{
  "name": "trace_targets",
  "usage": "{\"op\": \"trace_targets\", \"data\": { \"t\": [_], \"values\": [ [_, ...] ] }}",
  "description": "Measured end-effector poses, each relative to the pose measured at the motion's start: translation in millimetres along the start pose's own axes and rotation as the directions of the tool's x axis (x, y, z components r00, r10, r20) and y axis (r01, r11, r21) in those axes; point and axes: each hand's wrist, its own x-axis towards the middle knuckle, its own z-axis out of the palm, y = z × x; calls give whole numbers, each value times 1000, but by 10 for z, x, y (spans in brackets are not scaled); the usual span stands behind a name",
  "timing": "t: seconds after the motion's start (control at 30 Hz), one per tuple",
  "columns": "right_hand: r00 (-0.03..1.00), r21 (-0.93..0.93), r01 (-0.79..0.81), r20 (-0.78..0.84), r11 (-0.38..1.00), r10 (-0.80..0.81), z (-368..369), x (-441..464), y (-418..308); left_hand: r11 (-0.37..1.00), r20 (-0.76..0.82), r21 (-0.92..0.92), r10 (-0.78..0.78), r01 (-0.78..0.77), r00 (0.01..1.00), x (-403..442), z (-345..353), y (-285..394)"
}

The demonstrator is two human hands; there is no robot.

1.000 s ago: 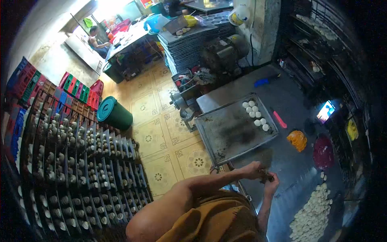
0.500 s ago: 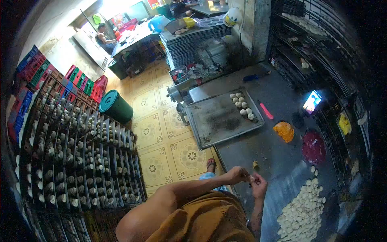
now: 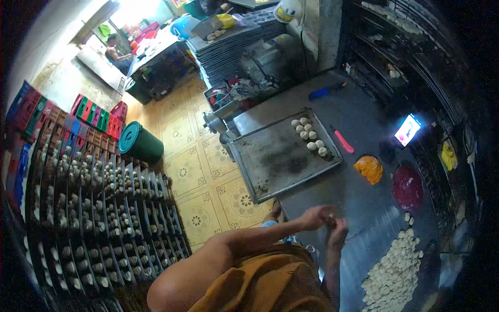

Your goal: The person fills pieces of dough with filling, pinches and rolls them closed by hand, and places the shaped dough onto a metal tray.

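Observation:
Over the dark worktop, my left hand (image 3: 317, 218) has its fingers pinched close to my right hand (image 3: 338, 232), whose fingers are curled in. Something small and pale shows between them, too blurred to name. Beyond them, a metal tray (image 3: 270, 165) bears several round white dough balls (image 3: 304, 133) near its far right side. A pink-handled tool (image 3: 343, 141), an orange mass (image 3: 369, 169) and a dark red mass (image 3: 407, 188) lie right of the tray. A large heap of small pale dough pieces (image 3: 393, 273) spreads at the lower right.
A lit phone (image 3: 407, 130) stands by the shelves at right. A blue object (image 3: 318, 93) and a machine (image 3: 273, 60) are beyond the tray. Racks of dough balls (image 3: 104, 218), crates (image 3: 96, 115) and a green bin (image 3: 141, 143) occupy the left. Another person (image 3: 115, 54) is far back.
The view has swung, shifting the whole scene in the frame. My hands stay close together, with fingers moving. A small yellowish lump seen beyond them half a second ago is no longer visible.

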Motion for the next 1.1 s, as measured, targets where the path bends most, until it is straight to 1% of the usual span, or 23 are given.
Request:
{"op": "trace_targets", "data": {
  "t": [0.07,0.1,0.17,0.2,0.27,0.3,0.37,0.43,0.47,0.5,0.53,0.57,0.6,0.7,0.77,0.8,0.83,0.87,0.93,1.0,1.03,1.07,1.1],
  "values": [
    [995,-64,78,-64,995,-82,57,276,-259,919,17,-372,-135,132,991,281,-389,-186],
    [996,-72,52,-73,996,-57,275,456,-249,888,51,-358,-290,289,956,363,-625,-200],
    [993,479,-87,-33,873,117,584,664,-32,912,125,-257,-297,320,947,433,-893,-302],
    [999,386,-43,11,922,42,566,744,-487,760,145,-563,-298,326,944,436,-910,-451],
    [997,231,-74,33,970,68,815,933,-548,731,120,-618,-277,290,953,541,-1128,-436],
    [984,363,-174,111,915,142,929,1043,-562,789,128,-529,-288,311,949,606,-1333,-391],
    [957,479,-288,182,829,228,1096,1197,-652,664,174,-619,-404,419,898,744,-1662,-53],
    [997,262,56,35,964,-67,1171,1285,-835,941,50,-213,-258,262,965,930,-1877,-422],
    [999,254,34,19,967,-40,1113,1253,-925,961,28,-8,-278,278,960,1086,-1972,-339],
    [989,437,-140,105,888,104,1018,1190,-1045,940,6,197,-287,280,958,1251,-2041,-233],
    [954,592,-299,207,748,217,954,1139,-1093,942,39,197,-286,273,957,1410,-2068,-247],
    [933,575,-359,242,736,266,857,1063,-1015,950,11,308,47,-48,999,1573,-2088,-264],
    [935,579,-356,214,734,284,766,962,-878,840,18,409,384,-357,923,1718,-2105,-269],
    [899,405,-439,179,802,401,427,566,-612,651,284,458,537,-604,794,2083,-2042,-822],
    [889,375,-447,86,812,450,225,271,-426,791,294,441,318,-424,901,1977,-2036,-922],
    [875,338,-467,43,817,482,108,38,-308,502,415,572,505,-648,757,1968,-2035,-947],
    [852,390,-492,33,778,523,-4,-147,-212,609,339,560,449,-561,826,1883,-1978,-973],
    [865,420,-450,-13,788,502,-134,-315,-123,352,460,691,458,-631,760,1837,-2016,-837],
    [825,326,-522,-44,788,564,-414,-565,157,200,485,790,374,-579,790,1805,-1975,-927],
    [893,83,-351,-271,933,360,-713,-789,671,22,518,815,421,-579,745,1833,-1988,-828],
    [866,24,-369,-353,929,353,-931,-861,965,635,412,585,302,-504,860,2030,-2095,-1190],
    [836,-29,-391,-430,920,341,-1183,-928,1223,869,337,392,171,-303,926,2051,-2111,-1207],
    [777,-110,-401,-567,909,274,-1438,-945,1407,996,249,71,31,-50,968,2070,-2127,-1221]
  ]
}}
